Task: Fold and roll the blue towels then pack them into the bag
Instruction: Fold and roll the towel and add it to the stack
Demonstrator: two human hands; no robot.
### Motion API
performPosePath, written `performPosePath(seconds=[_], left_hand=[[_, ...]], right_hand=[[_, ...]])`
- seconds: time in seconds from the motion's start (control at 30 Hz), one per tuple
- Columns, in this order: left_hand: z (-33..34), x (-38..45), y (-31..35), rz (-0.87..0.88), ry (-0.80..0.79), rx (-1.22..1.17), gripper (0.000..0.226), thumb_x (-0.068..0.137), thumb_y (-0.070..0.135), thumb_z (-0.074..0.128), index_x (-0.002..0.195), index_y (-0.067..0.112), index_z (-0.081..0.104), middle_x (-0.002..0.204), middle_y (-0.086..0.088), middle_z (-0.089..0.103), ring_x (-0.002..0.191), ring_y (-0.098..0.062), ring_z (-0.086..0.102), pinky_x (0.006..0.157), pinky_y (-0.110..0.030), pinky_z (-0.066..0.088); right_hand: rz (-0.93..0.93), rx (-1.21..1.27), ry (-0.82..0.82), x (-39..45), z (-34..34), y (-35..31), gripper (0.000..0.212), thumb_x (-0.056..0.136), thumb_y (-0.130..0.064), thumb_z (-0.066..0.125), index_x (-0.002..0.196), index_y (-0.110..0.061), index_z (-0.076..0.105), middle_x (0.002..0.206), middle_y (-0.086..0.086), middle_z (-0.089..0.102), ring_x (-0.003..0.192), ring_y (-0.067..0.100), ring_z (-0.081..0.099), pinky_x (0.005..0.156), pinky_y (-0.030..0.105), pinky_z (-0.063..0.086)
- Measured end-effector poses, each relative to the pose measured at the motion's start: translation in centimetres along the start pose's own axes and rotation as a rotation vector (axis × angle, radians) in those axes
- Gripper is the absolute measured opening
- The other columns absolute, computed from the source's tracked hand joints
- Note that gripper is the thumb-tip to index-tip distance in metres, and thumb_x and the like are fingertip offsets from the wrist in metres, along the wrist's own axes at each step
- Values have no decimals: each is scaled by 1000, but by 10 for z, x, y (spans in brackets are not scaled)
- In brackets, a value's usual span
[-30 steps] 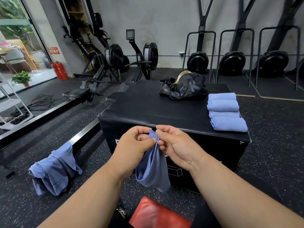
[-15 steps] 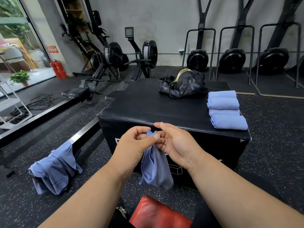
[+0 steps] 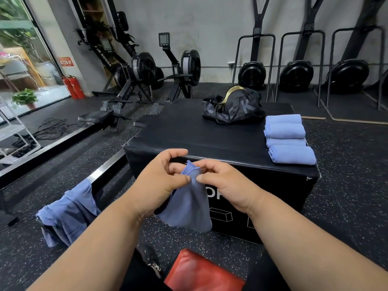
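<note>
A blue towel (image 3: 189, 206) hangs in the air in front of the black box (image 3: 189, 135). My left hand (image 3: 159, 181) and my right hand (image 3: 222, 183) both pinch its top edge, thumbs close together. Several rolled blue towels (image 3: 287, 139) lie in a row on the right side of the box top. The black duffel bag (image 3: 233, 108) sits at the back of the box. More blue towels (image 3: 67, 213) are draped in a heap over a rail at the lower left.
A red cushion (image 3: 201, 271) lies just below my arms. Rowing machines (image 3: 142, 74) stand behind the box on the left, and fan bikes (image 3: 298, 74) line the back wall. A metal rail (image 3: 105, 171) runs along the floor on the left.
Both hands have shifted along the towel's top edge and now pinch it with a short stretch of hem raised between them. The hanging part has swung slightly.
</note>
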State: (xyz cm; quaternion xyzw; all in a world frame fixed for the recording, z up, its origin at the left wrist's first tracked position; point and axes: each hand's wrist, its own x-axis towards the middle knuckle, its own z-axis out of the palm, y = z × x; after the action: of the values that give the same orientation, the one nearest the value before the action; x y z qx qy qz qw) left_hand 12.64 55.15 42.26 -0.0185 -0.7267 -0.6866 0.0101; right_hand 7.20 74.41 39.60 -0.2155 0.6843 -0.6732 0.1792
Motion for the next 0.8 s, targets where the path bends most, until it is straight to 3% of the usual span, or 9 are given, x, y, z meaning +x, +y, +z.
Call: performPosePath(seconds=[0.1,0.23,0.3,0.37,0.43,0.53,0.63,0.7,0.8], left_hand=[[-5,-1,8,34,-36,39,58,88,-9,73,135,20,57,93,-12,75,79,-20,58,81,-33,46],[-16,-3,8,37,-41,200,66,79,8,84,136,30,58,97,-3,75,85,-16,65,83,-34,53],[-27,-5,3,15,-61,363,71,73,19,89,135,37,60,105,3,75,95,-12,69,90,-36,57],[-34,-8,-2,-25,-104,396,62,78,11,89,131,31,65,115,3,76,107,-16,73,95,-39,58],[-36,-11,-5,-28,-66,390,44,85,1,84,120,24,71,112,-1,78,107,-25,75,94,-41,60],[-39,-11,-5,45,85,224,40,82,-2,84,114,17,73,108,-4,79,100,-22,74,89,-30,59],[-43,-5,1,121,156,-145,50,68,5,93,111,23,76,103,-3,77,89,-10,69,75,-18,56],[-39,-4,5,136,144,-258,41,73,12,85,113,21,77,104,-4,77,91,-10,70,79,-21,57],[-27,-5,7,95,98,-166,31,91,17,73,121,8,73,118,-15,77,106,-22,70,94,-39,54]], right_hand=[[-4,-5,-1,-1,-1,1,24,85,-20,75,107,-11,75,111,12,77,100,14,66,103,43,52],[-74,32,-21,-4,-1,0,7,93,-16,72,94,-14,66,88,1,66,84,11,56,75,29,45],[-100,86,29,-4,-2,-1,9,100,-8,67,94,-13,62,81,-2,62,75,8,53,67,23,44],[-95,138,56,-5,-4,-3,8,103,-8,64,97,-12,60,79,-1,61,71,8,53,63,21,45],[-77,172,55,-6,-7,-5,5,104,-11,63,100,-11,60,83,4,64,74,13,57,64,24,47],[-89,222,79,-4,-12,-5,4,103,-11,64,102,-11,60,89,7,66,80,18,59,69,28,49],[-146,290,109,-1,-11,-5,9,96,-15,68,99,-15,60,98,9,68,90,19,62,82,35,50],[-170,312,112,0,-7,-6,11,92,-17,68,98,-15,59,103,12,66,97,22,60,89,40,48],[-181,342,149,0,-3,-6,13,91,-14,65,101,-13,57,101,11,63,98,23,55,89,42,44]])
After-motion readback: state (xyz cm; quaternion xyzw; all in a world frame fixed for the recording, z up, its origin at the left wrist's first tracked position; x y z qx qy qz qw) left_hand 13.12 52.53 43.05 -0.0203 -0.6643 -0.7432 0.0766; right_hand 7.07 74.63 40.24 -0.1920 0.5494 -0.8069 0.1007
